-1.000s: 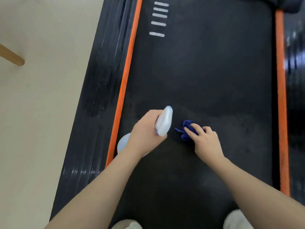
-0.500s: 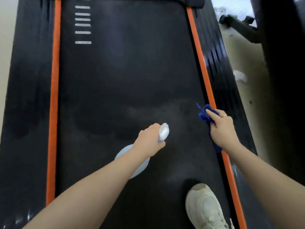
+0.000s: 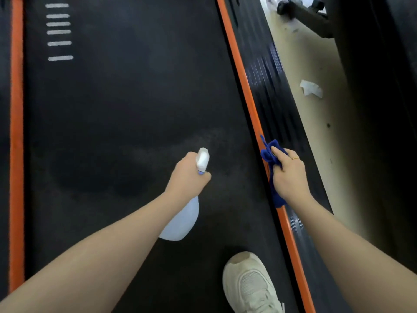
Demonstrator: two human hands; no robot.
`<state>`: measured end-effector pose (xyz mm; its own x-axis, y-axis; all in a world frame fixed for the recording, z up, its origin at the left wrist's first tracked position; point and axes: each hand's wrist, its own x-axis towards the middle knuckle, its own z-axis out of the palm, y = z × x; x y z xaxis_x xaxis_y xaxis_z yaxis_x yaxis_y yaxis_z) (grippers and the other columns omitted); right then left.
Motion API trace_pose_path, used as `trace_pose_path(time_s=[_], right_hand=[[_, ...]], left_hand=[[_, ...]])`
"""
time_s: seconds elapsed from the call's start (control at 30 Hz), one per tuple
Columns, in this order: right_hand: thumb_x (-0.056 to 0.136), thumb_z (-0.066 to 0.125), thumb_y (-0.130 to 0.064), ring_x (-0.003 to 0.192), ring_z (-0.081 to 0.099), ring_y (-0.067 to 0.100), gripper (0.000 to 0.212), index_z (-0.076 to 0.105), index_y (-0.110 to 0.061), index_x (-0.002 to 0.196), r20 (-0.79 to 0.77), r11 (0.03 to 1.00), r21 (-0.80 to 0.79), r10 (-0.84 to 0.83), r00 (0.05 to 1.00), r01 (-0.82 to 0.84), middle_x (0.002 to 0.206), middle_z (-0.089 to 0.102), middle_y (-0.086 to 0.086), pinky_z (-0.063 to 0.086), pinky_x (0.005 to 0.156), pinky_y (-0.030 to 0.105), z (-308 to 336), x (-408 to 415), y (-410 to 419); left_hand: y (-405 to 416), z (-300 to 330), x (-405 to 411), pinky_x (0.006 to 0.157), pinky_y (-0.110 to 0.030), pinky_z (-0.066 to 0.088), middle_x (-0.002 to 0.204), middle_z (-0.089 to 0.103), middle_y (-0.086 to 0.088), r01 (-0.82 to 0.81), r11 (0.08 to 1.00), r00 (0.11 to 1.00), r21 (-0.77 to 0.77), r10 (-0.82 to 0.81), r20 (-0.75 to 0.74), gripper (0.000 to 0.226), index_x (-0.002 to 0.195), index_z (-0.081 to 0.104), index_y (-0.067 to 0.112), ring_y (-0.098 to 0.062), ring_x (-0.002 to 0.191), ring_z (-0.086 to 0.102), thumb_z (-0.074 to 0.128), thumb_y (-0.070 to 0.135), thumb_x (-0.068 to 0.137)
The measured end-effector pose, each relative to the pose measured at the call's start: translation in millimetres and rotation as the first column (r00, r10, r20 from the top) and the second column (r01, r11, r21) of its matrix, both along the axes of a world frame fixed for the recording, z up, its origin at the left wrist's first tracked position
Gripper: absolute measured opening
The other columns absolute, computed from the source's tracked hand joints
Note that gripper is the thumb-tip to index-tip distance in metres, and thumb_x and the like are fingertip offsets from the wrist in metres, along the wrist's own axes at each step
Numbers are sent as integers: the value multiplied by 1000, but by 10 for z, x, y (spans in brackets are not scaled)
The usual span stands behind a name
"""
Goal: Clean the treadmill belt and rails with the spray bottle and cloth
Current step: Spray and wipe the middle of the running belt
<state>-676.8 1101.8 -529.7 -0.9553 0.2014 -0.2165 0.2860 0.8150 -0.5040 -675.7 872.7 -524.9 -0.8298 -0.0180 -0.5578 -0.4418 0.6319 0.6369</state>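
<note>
The black treadmill belt fills the view, with an orange stripe on each side. My left hand grips a pale spray bottle by its neck, nozzle pointing forward over the belt's right half, where a faint misty patch shows. My right hand holds a dark blue cloth pressed on the right orange stripe, at the inner edge of the ribbed black right rail. The left orange stripe runs down the far left.
My white shoe stands on the belt near the bottom right. White dash marks lie on the belt at top left. Right of the rail is beige floor with a crumpled white paper and dark equipment.
My right hand carried the cloth from mid-belt to the right orange stripe and stays there. The left hand with the bottle followed to the right. The view swung right.
</note>
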Motion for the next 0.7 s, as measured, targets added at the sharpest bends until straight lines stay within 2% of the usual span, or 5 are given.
trace_pose_path(time_s=[0.27, 0.37, 0.5, 0.6, 0.7], right_hand=[[88, 49, 1, 109, 46, 38, 48, 48, -9, 135, 53, 954, 34, 296, 954, -298, 139, 42, 13, 39, 96, 42, -307, -277, -691], [91, 48, -3, 107, 42, 32, 51, 43, -19, 139, 90, 911, 87, 395, 914, -402, 145, 36, 4, 38, 94, 38, -440, -455, -1136], [91, 47, -6, 109, 39, 29, 50, 44, -26, 136, 48, 815, 155, 559, 828, -559, 147, 33, -3, 37, 92, 34, -511, -506, -1808], [84, 57, -12, 108, 42, 32, 50, 49, -20, 133, 78, 624, 251, 749, 658, -740, 142, 40, 1, 37, 88, 37, -535, -312, -2225], [51, 83, -10, 80, 57, 34, 59, 70, -14, 109, -32, 418, 277, 904, 426, -865, 114, 63, 6, 47, 68, 35, -605, -167, -2298]], left_hand=[[-713, 125, 225, 68, -21, 43, 94, 57, 4, -458, 869, 875, 186, 478, -77, 25, 101, 52, 22, -8, 79, 53, 56, 5, 83], [-883, 183, 271, 71, -17, 43, 96, 58, 7, -543, 815, 811, 202, 571, -125, 29, 95, 51, 31, -5, 82, 54, 56, 5, 84], [-1139, 218, 219, 67, -14, 41, 95, 55, 9, -587, 794, 771, 157, 607, -191, 31, 108, 50, 23, -5, 82, 52, 56, 5, 83], [-1359, 166, 210, 64, -11, 38, 99, 56, 8, -605, 788, 761, 113, 615, -209, 37, 116, 50, 20, -3, 85, 53, 58, 7, 82], [-1441, 106, 287, 62, -3, 40, 94, 56, 13, -620, 774, 734, 130, 630, -252, 37, 116, 53, 17, 0, 83, 55, 59, 6, 81]])
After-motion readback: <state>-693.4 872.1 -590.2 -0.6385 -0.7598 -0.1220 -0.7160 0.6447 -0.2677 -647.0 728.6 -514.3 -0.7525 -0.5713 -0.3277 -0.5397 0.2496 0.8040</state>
